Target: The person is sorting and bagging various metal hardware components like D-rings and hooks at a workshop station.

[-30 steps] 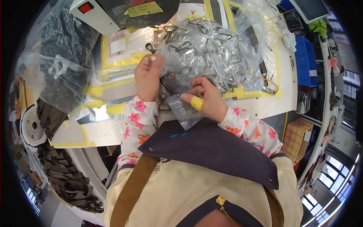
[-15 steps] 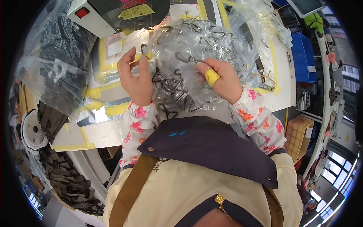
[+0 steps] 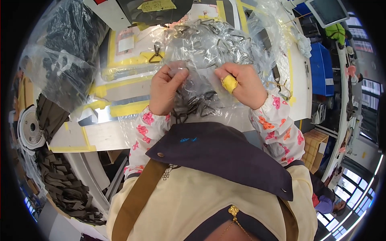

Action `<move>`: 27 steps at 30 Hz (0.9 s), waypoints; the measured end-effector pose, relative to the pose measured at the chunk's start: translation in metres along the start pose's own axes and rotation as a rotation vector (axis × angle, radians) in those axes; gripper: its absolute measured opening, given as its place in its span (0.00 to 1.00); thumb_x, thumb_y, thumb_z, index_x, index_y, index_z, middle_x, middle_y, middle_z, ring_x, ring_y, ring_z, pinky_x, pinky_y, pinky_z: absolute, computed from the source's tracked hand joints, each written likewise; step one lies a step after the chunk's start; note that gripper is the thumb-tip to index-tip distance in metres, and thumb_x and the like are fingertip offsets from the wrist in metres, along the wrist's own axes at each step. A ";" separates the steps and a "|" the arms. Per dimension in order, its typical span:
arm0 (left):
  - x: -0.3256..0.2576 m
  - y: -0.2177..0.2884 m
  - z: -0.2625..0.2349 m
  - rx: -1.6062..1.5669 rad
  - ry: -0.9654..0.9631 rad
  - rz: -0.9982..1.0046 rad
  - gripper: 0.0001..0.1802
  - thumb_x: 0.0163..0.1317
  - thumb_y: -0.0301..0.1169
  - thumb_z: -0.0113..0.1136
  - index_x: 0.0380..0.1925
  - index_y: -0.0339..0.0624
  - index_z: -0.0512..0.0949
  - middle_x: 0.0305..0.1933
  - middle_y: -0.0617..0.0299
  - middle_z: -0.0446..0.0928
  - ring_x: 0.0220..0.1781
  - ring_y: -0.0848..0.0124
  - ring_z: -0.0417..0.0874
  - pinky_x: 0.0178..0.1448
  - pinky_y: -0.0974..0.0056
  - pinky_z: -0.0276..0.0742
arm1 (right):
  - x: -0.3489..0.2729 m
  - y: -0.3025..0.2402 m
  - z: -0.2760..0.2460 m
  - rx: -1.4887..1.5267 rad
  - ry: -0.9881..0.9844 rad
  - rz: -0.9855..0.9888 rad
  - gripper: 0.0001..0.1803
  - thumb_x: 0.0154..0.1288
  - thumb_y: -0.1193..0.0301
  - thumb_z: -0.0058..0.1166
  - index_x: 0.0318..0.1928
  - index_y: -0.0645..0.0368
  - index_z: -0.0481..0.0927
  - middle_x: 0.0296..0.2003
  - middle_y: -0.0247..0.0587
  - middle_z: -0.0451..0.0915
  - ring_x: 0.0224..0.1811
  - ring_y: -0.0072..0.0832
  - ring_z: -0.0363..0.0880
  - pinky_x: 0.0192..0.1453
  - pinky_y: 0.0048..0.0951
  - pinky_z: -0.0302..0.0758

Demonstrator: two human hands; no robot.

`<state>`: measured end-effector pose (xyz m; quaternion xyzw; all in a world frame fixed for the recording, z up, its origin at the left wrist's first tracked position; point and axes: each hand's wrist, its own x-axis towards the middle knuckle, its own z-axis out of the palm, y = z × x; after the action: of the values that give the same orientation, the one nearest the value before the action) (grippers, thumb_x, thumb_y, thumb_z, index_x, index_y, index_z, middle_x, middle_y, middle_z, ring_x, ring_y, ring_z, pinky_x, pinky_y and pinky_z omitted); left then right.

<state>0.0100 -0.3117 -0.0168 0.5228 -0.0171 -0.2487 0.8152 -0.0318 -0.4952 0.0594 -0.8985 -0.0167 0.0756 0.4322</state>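
- A clear plastic bag [image 3: 202, 77] is spanning left to right between the left hand [image 3: 169, 86] and right hand [image 3: 244, 83], over metal clasps [image 3: 196, 105]; its long axis is not showing clearly.
- The left hand is pinching its left side.
- The right hand is pinching its right side.

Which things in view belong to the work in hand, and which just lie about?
Likely in use:
clear plastic, held by left hand and right hand
metal clasps near it

Likely just lying about:
white fan
blue bin
screen
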 end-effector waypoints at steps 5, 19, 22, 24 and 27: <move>0.004 0.021 -0.001 -0.479 -0.255 -0.233 0.20 0.61 0.42 0.42 0.47 0.39 0.67 0.44 0.57 0.71 0.38 0.73 0.74 0.40 0.70 0.70 | 0.003 -0.021 -0.007 0.202 -0.155 -0.034 0.10 0.52 0.70 0.51 0.21 0.64 0.71 0.14 0.38 0.67 0.17 0.20 0.62 0.22 0.24 0.61; 0.046 0.052 -0.046 0.572 0.017 0.249 0.15 0.55 0.27 0.51 0.45 0.41 0.67 0.35 0.60 0.72 0.29 0.74 0.73 0.34 0.70 0.70 | 0.000 0.009 -0.037 1.033 0.308 -0.058 0.09 0.52 0.73 0.51 0.23 0.56 0.63 0.42 0.45 0.72 0.27 0.22 0.69 0.34 0.23 0.70; 0.070 0.046 -0.057 1.215 -0.043 0.396 0.16 0.51 0.28 0.54 0.43 0.44 0.72 0.36 0.57 0.72 0.28 0.68 0.74 0.35 0.66 0.70 | -0.004 0.042 -0.010 1.108 0.132 -0.067 0.09 0.51 0.74 0.51 0.29 0.57 0.63 0.34 0.42 0.72 0.29 0.26 0.71 0.35 0.26 0.71; 0.081 0.033 -0.067 1.276 -0.051 0.485 0.14 0.50 0.28 0.54 0.40 0.45 0.74 0.34 0.57 0.72 0.29 0.66 0.74 0.35 0.64 0.70 | -0.003 0.043 -0.003 1.136 0.007 -0.036 0.10 0.51 0.74 0.51 0.31 0.57 0.63 0.31 0.41 0.71 0.32 0.27 0.72 0.37 0.26 0.71; 0.070 0.039 -0.049 1.231 -0.026 0.451 0.08 0.52 0.26 0.53 0.33 0.41 0.76 0.30 0.59 0.73 0.30 0.70 0.74 0.35 0.66 0.70 | -0.005 0.020 0.012 1.061 -0.003 0.122 0.19 0.53 0.67 0.55 0.44 0.58 0.65 0.28 0.37 0.71 0.28 0.20 0.69 0.31 0.23 0.68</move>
<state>0.1005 -0.2872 -0.0220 0.8742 -0.2755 -0.0227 0.3991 -0.0391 -0.4993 0.0372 -0.5555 0.0756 0.0997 0.8220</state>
